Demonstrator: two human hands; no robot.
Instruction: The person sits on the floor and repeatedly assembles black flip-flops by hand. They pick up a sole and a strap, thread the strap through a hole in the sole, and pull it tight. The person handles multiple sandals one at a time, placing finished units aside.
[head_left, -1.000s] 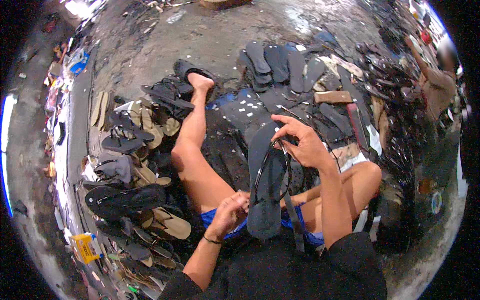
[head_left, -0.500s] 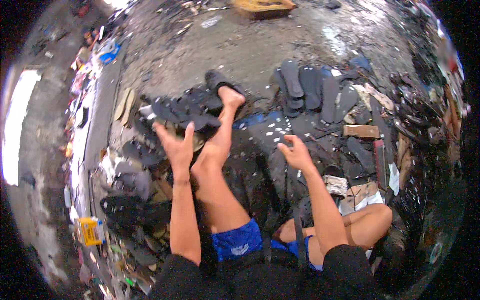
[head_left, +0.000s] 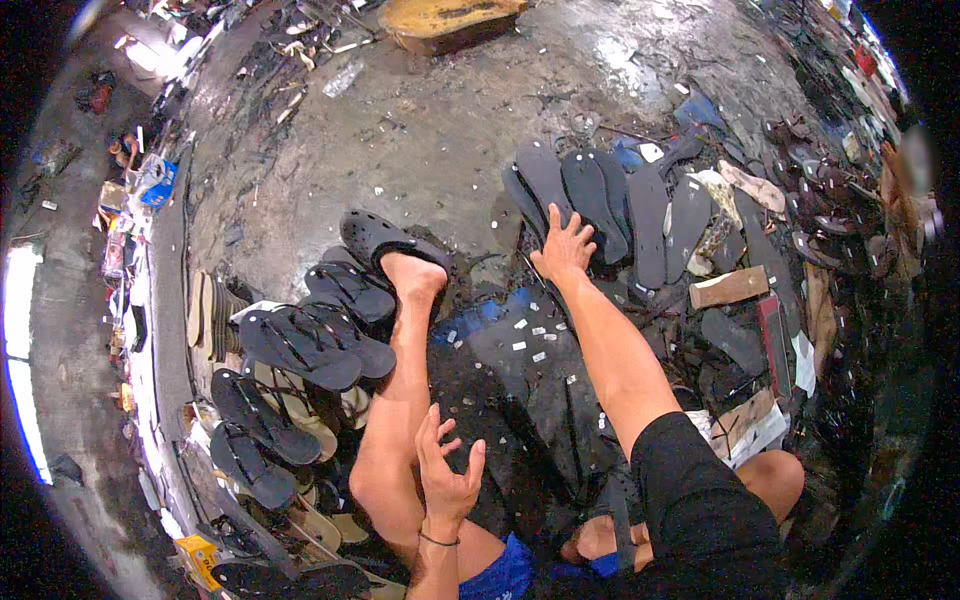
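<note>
Right hand had advanced to the far strapless flip-flop sole, fingers spread over its near end; left hand had withdrawn nearer, empty, fingers half-curled. Handling had apparently shifted soleward.

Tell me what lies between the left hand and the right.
The head view shows small white pieces scattered over a dark surface between the left hand and the right hand.
</note>
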